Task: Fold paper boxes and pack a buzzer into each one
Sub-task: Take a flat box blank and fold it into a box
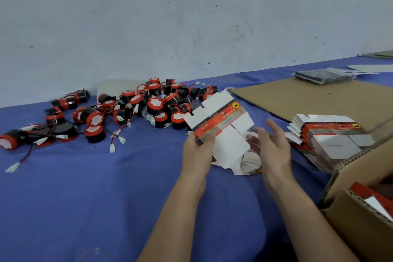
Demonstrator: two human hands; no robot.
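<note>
Your forearms point(176, 208) come in from the bottom edge, and to the right of your right fingers an open corrugated carton point(361, 223) stands on the desk point(85, 187) with red and white printed card showing inside.

Your left hand point(196, 151) holds a flat box blank point(219, 117) off the desk. Its fingers and thumb pinch the blank's lower left edge, and the red printed band and white flaps slant up and away from them. Your right hand point(274, 147) holds nothing. Its fingers point(275, 128) are straight and spread, palm turned toward the blank, just beside its white lower flap; motion blur hides whether they touch it.

Under both sets of fingers lies a loose heap of blanks point(248, 166) on the blue cloth. Just right of your right fingers sits a stack of flat blanks point(331, 136), fanned out. Beyond that stack a brown cardboard sheet point(297, 95) lies flat, with a black packet in clear wrap point(323, 75) at its far end.

The buzzers point(157, 102) are heaped beyond and to the left of your left fingers, near the wall: black bodies, red rims, white faces, red and black leads ending in white plugs. Several strays lie well apart to the left.
</note>
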